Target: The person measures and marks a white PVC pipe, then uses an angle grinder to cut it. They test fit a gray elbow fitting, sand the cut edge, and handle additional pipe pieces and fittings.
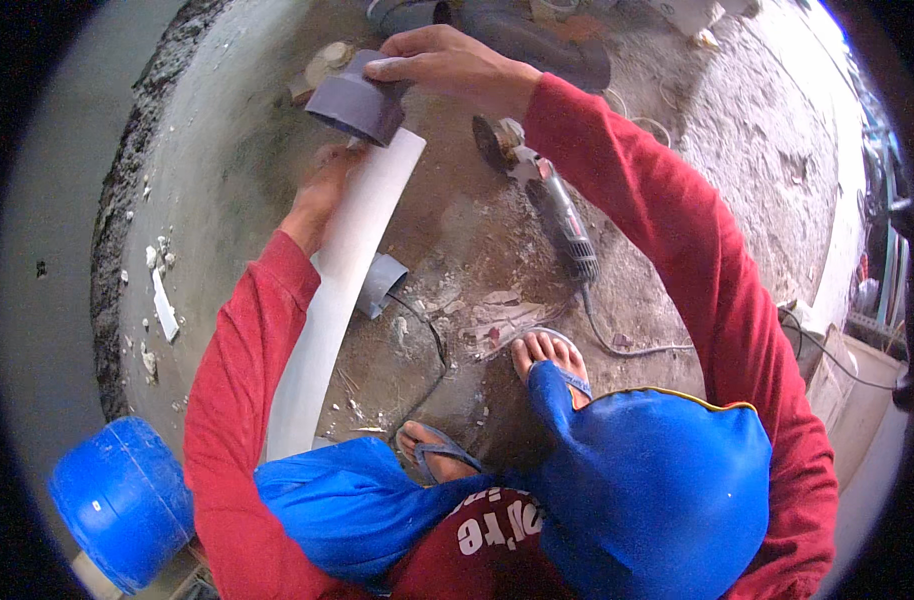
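I am crouched over a rough concrete floor (737, 150), looking down past my blue shorts and red sleeves. My right hand (447, 65) is closed over the top of a grey plastic pipe fitting (357, 100), a short reducer shape, which sits on the far end of a long white pipe (342, 290). My left hand (327, 185) grips the white pipe just below the fitting, though the pipe hides most of its fingers, so I cannot say how firm that hold is. The pipe runs back toward me and its near end rests by my left knee.

A second grey fitting (382, 283) lies on the floor, touching the pipe about midway. An angle grinder (547, 200) lies just to the right, its disc end near my right forearm and its cord (627, 345) curling past my sandalled right foot (549, 362). A blue drum (122, 500) stands at my lower left.

The risks, as I judge them: the fitting could go on crooked and jam if my hands push off-axis; the pipe could slip and knock the loose fitting away; and my foot could snag the cord and drag the grinder.
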Available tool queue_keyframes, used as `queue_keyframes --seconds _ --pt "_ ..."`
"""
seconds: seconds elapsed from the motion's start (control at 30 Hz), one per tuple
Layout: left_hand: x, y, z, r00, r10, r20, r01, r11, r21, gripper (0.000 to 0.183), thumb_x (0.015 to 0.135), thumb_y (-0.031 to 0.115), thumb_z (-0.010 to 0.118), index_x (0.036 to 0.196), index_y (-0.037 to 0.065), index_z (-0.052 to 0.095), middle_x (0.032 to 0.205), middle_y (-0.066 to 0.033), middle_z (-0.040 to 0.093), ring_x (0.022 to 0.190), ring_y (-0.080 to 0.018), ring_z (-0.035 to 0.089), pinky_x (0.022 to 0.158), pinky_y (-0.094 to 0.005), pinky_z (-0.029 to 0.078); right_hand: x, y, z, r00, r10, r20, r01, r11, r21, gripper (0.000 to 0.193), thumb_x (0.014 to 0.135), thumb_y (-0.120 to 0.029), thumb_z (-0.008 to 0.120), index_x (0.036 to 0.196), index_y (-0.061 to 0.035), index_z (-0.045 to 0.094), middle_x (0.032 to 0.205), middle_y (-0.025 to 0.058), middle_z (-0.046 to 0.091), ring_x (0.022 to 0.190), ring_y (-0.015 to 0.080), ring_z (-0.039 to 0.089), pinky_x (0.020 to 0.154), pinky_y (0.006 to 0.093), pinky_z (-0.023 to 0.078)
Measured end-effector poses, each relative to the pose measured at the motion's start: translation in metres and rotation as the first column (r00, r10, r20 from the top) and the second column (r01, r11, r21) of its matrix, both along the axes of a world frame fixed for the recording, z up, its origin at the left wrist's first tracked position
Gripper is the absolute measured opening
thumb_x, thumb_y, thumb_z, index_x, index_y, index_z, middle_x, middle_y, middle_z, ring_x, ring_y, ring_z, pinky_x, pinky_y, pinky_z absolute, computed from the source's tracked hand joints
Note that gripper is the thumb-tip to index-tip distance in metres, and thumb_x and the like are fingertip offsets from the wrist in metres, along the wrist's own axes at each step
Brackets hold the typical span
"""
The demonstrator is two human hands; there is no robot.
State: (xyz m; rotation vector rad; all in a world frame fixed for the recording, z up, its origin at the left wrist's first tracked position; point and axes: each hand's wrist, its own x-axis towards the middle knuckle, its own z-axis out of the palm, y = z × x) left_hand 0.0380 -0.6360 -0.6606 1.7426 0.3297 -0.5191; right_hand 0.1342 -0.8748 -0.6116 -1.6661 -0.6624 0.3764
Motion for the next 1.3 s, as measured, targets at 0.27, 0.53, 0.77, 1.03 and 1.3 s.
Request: queue_keyframes --seconds 0.27,0.53,0.77,1.03,1.3 --pt "-0.008 -0.014 0.015 0.996 0.09 0.008 -0.089 0.989 -0.116 0.032 0.098 0.029 0.064 0.121 0.006 0.059 0.102 -0.0028 0.066 0.086 -0.0125 0.064 0.073 -0.0315 0.055 -0.008 0.006 0.002 0.968 0.038 -0.248 -0.038 0.999 0.006 0.052 0.097 -0.05 0.062 0.133 -0.0125 0.061 0.109 0.0035 0.067 0.094 0.0165 0.062 0.074 0.0332 0.052" --pt "-0.007 -0.017 0.022 0.992 0.129 -0.013 -0.129 0.982 -0.14 0.026 0.102 0.025 0.059 0.12 0.006 0.06 0.107 -0.0024 0.065 0.092 -0.0127 0.063 0.079 -0.0307 0.054 -0.002 0.015 -0.011 0.997 -0.01 -0.073 0.012 1.0 0.026 0.053 0.095 -0.05 0.062 0.12 -0.0031 0.065 0.111 0.0156 0.069 0.097 0.0276 0.068 0.074 0.0436 0.058" --pt "-0.008 -0.008 0.018 0.992 0.124 -0.019 -0.125 0.988 -0.09 0.024 0.101 0.022 0.061 0.12 0.007 0.059 0.107 -0.0026 0.065 0.094 -0.0134 0.063 0.081 -0.0315 0.055 0.003 0.016 -0.024 0.973 -0.037 0.229 0.016 0.996 0.093 0.055 0.097 -0.048 0.059 0.119 0.0011 0.063 0.118 0.0245 0.066 0.112 0.0387 0.063 0.094 0.0434 0.049" --pt "-0.005 -0.005 0.009 0.986 0.165 -0.001 -0.164 0.978 -0.129 0.034 0.099 0.021 0.064 0.126 0.004 0.055 0.112 -0.0059 0.064 0.096 -0.016 0.064 0.081 -0.0325 0.055 0.004 0.016 -0.024 0.984 0.011 0.176 -0.034 0.991 0.131 0.051 0.099 -0.046 0.058 0.12 0.0005 0.061 0.111 0.0202 0.066 0.104 0.0339 0.064 0.088 0.0431 0.05" --pt "-0.006 -0.01 0.018 0.983 0.18 -0.022 -0.181 0.976 -0.119 0.039 0.095 0.021 0.066 0.128 0.005 0.052 0.107 -0.0067 0.065 0.087 -0.0162 0.065 0.075 -0.0326 0.057 0.001 0.011 -0.014 0.994 0.091 0.055 -0.094 0.994 0.051 0.038 0.103 -0.042 0.056 0.117 -0.006 0.059 0.098 -0.0003 0.059 0.087 0.0086 0.056 0.074 0.0283 0.052"
